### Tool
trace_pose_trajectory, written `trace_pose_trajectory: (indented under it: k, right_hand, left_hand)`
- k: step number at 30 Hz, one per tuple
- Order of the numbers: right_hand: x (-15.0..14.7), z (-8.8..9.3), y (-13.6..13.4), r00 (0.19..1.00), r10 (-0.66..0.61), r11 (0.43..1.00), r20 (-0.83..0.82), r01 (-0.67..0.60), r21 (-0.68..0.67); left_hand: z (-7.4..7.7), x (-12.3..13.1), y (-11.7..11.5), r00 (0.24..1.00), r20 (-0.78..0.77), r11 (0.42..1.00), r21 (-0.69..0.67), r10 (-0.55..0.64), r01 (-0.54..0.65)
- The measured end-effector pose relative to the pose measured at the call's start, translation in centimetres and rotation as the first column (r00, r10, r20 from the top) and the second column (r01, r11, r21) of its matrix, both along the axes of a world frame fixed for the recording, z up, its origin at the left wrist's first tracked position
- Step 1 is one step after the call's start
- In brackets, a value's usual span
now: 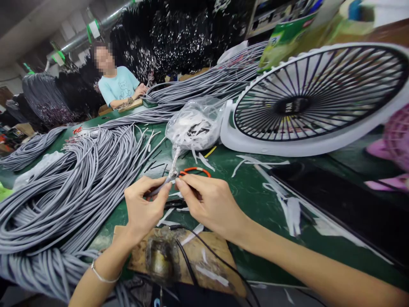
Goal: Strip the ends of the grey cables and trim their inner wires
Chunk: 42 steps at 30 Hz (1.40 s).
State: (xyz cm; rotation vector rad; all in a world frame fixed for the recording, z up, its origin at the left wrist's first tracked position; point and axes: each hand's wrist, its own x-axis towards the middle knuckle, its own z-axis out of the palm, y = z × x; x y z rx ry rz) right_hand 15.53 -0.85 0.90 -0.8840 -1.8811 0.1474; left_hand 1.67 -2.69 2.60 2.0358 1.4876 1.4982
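My left hand (145, 200) is closed around a grey cable (157, 191) near its stripped end. Bare braided shielding (174, 164) sticks up from that end, beyond my fingertips. My right hand (207, 198) pinches at the same end, its thumb and forefinger meeting the cable beside my left fingers. A small white bit shows between the fingertips; I cannot make out what it is. Just behind my right fingers curves an orange-red loop (198, 169). Under the hands lies a dark tool (175, 203), partly hidden.
Bundles of grey cable (79, 183) cover the left side. A clear bag of white strips (194, 125) and a white fan (287, 106) stand ahead. A wooden board (207, 260) lies close to me, a black tablet-like slab (338, 204) at right. Across the table sits a person (119, 85).
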Motion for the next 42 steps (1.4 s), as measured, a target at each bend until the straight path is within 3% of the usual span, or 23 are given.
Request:
trace_pose_trajectory:
  k: [11, 17, 20, 26, 38, 42]
  right_hand:
    - [0.0, 0.3, -0.1, 0.999, 0.04, 0.998, -0.023, -0.041, -0.054]
    - [-0.3, -0.9, -0.2, 0.995, -0.078, 0.957, 0.069, 0.056, 0.285]
    - [-0.4, -0.8, -0.3, 0.992, -0.103, 0.934, 0.077, 0.07, 0.35]
    - [-0.2, 0.1, -0.4, 0.993, -0.05, 0.974, 0.11, 0.024, 0.223]
    - [0.0, 0.0, -0.3, 0.993, -0.049, 0.975, 0.11, 0.024, 0.221]
    - [-0.1, 0.3, -0.3, 0.998, -0.008, 0.994, 0.06, 0.001, 0.106]
  left_hand:
    - [-0.2, 0.0, -0.2, 0.983, -0.186, 0.982, 0.186, 0.005, 0.03]
    - [0.2, 0.1, -0.2, 0.989, -0.149, 0.997, 0.079, -0.007, 0.019]
    - [0.3, -0.1, -0.3, 0.993, -0.115, 0.999, 0.04, -0.018, 0.023]
    - [0.4, -0.5, -0.6, 0.995, -0.097, 0.989, 0.145, 0.039, -0.025]
    - [0.2, -0.4, -0.6, 0.982, -0.182, 0.98, 0.2, 0.05, -0.013]
    - [0.1, -0.2, -0.7, 0.965, -0.259, 0.962, 0.27, 0.049, 0.024]
